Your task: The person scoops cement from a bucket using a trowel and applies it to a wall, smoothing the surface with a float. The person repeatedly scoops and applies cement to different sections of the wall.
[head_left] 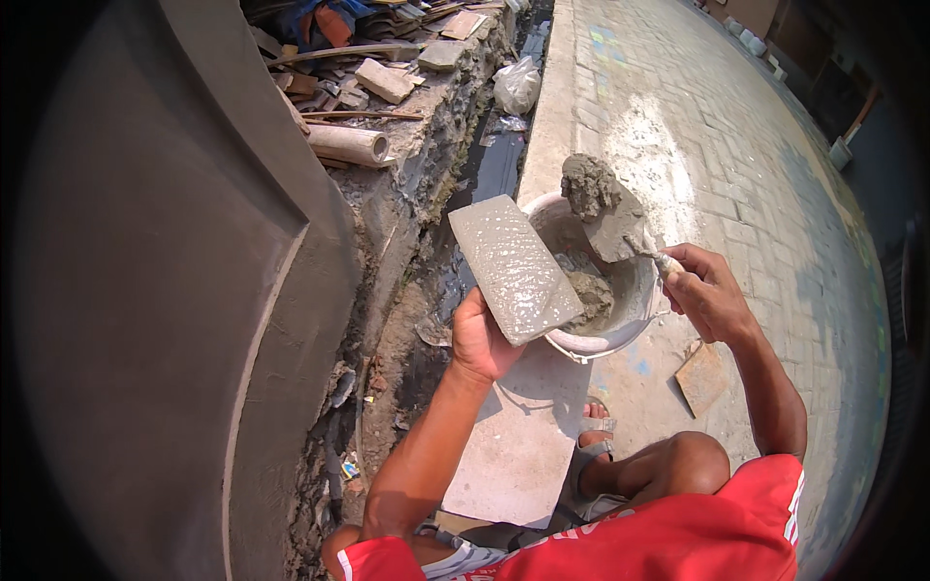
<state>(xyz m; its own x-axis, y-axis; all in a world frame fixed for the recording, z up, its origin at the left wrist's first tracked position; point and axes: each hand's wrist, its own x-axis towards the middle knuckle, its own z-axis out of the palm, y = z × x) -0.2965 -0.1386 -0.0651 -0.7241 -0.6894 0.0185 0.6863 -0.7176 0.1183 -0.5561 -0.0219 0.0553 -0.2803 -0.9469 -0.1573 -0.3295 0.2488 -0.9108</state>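
Observation:
My left hand (pixel 481 339) grips a flat rectangular tile (pixel 511 268) by its near-left edge. The tile's upper face is grey and wet, with a ribbed smear across it. In my right hand (pixel 710 290) is the handle of a trowel (pixel 617 228), its blade pointing up and to the left. A lump of grey mortar (pixel 589 186) sits on the blade's far end. Beneath the trowel and partly behind the tile stands a white bucket (pixel 635 334), with more mortar (pixel 592 298) inside. The tile hides part of the bucket's left side.
A pale board (pixel 513 441) lies in front of me, and a small brown tile (pixel 701 379) rests on the pavement at right. To the left rise a smooth grey wall (pixel 145 290) and a narrow ditch (pixel 491 172). Rubble and a pipe (pixel 349 143) lie beyond.

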